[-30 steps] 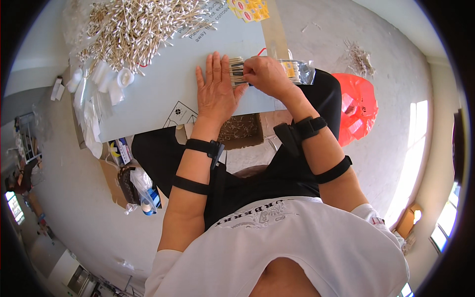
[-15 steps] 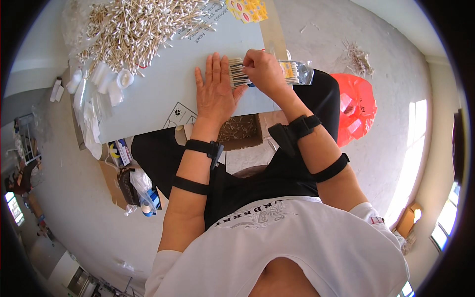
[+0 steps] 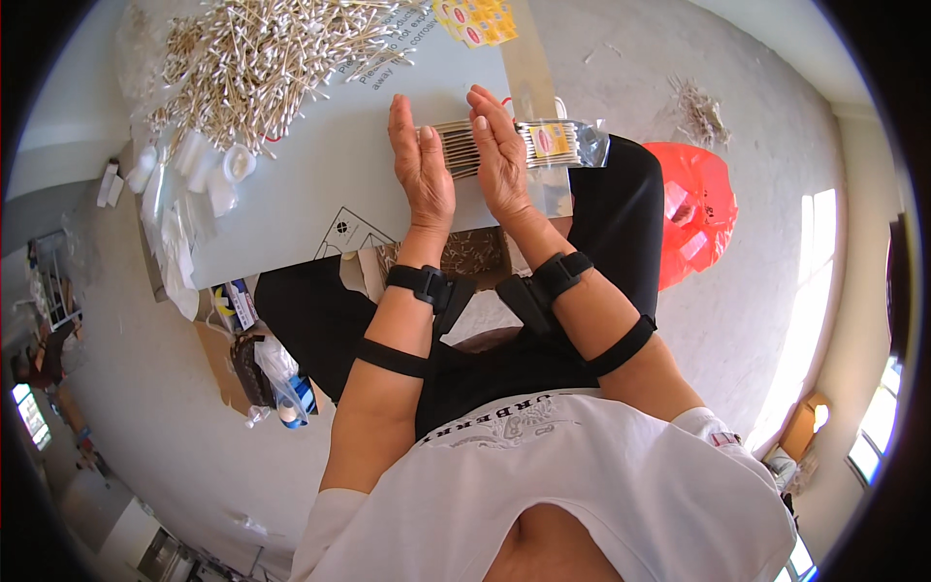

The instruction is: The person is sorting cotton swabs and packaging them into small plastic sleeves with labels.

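Note:
A row of cotton swabs (image 3: 458, 147) lies side by side on the grey board (image 3: 320, 184), between my two hands. At the row's left end stands my left hand (image 3: 424, 173), fingers straight and palm turned inward. My right hand (image 3: 500, 163) is at the other end, also with fingers extended, its palm facing the left one. Just right of it lies a clear plastic bag (image 3: 593, 144) holding more swabs and a yellow label card (image 3: 551, 141). Whether the swabs between my hands run on into the bag is hidden behind my right hand.
A big heap of loose swabs (image 3: 262, 68) covers the board's far left, with white plastic rolls (image 3: 206, 160) nearer. Yellow cards (image 3: 475, 21) lie at the far edge. An open cardboard box (image 3: 475, 254) sits below the board; a red plastic bag (image 3: 693, 213) is on the right.
My right hand has gone from pinching at the swabs to straight fingers beside them. My left hand has turned from palm down onto its edge.

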{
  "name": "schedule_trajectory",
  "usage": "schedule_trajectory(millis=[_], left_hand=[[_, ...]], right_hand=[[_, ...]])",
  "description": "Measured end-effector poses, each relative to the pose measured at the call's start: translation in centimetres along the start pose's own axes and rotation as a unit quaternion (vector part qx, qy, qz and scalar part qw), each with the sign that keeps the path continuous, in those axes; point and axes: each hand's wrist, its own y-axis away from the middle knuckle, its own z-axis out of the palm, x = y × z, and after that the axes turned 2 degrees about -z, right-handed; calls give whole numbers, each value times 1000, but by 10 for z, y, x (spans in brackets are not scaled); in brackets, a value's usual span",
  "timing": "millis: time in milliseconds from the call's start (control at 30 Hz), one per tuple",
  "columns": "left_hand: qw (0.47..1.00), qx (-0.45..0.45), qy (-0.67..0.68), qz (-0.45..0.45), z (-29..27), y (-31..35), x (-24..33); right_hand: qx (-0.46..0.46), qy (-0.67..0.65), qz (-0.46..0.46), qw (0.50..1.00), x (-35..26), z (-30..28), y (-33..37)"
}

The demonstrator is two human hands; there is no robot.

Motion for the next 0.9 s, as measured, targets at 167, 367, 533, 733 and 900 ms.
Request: schedule_trajectory(millis=[167,367,533,733,900], left_hand=[[990,12,126,-64,-18,-5,9],[850,-248,-450,119,-50,-7,30],[778,-286,-551,95,-38,8,27],[770,-266,-569,108,-35,13,25],[776,-270,-557,118,-30,14,27]], right_hand=[[-47,-11,26,999,-7,-19,-9],[-287,352,-124,882,-38,-54,-19],[-303,423,-198,831,-26,-54,-16],[-239,461,-205,830,-29,-67,-15],[-138,597,-122,781,-22,-106,-8]])
